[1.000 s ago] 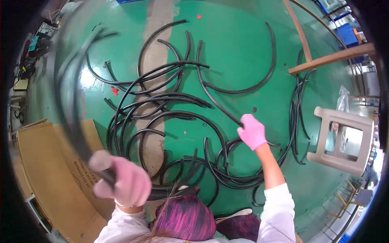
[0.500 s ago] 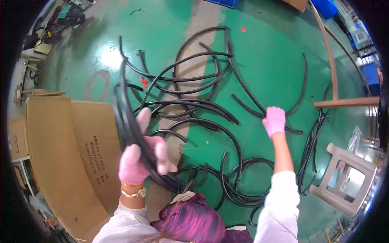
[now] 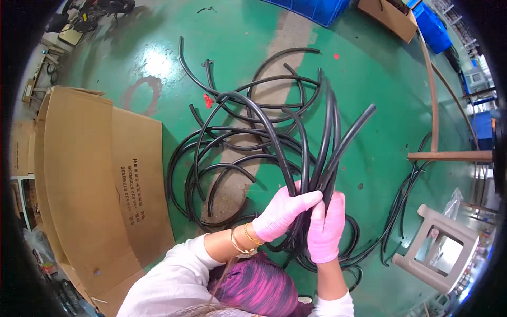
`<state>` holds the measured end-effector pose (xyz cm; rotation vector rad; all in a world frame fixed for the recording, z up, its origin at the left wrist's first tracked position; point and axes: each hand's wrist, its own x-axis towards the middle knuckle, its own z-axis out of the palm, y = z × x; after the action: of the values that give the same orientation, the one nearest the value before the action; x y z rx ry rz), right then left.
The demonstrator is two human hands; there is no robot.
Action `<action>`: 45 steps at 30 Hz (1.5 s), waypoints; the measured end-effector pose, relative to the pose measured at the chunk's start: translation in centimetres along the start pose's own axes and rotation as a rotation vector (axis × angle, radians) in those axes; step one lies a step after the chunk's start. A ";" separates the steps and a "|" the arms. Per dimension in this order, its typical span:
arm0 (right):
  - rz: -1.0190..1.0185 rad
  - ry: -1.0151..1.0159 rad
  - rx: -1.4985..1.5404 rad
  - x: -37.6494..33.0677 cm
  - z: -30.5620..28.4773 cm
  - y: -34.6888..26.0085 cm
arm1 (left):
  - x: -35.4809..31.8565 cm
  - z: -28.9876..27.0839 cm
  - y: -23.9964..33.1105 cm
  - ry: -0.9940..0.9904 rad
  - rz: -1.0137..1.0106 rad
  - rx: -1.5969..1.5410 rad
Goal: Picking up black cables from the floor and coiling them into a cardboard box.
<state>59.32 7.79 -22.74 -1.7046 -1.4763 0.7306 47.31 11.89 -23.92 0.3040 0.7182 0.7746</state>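
Observation:
Both hands wear pink gloves and meet low in the middle, just above my lap. My left hand [image 3: 282, 210] is wrapped round a bundle of black rubber hoses [image 3: 317, 177]. Right beside it, my right hand [image 3: 326, 227] grips the same bundle, thumb against the hoses. Several hose ends fan out upward from my hands, and the lower part hangs down behind them. More loose black hoses [image 3: 198, 158] lie curved and crossed on the green floor beyond my left hand. Coiled hoses [image 3: 349, 253] lie below and right of my right hand.
A large open cardboard box [image 3: 140, 179] stands at left. A beige plastic stool [image 3: 438, 248] is at lower right, near long thin hoses [image 3: 404, 201] and a wooden frame [image 3: 449, 156]. A blue crate [image 3: 317, 10] and a small cardboard box [image 3: 388, 18] stand at the far side.
My left hand has swung rightward with its hoses. My right hand has come back from the floor and joined it; the hoses are now together in both hands.

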 end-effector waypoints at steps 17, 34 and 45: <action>0.590 -0.288 0.683 -2.4 -6.2 -1.2 | 4.1 -2.2 7.2 -0.462 1.001 1.475; 0.204 0.356 0.771 -8.4 -15.3 -1.4 | 17.2 -26.6 21.3 0.395 0.253 2.581; 0.190 0.216 0.730 -10.6 -14.8 2.1 | 15.2 -24.6 18.1 -0.093 0.254 2.618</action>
<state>70.75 -5.30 -16.84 -1.3007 -0.7598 0.9988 28.34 35.23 -39.96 2.7405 1.2086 -0.4888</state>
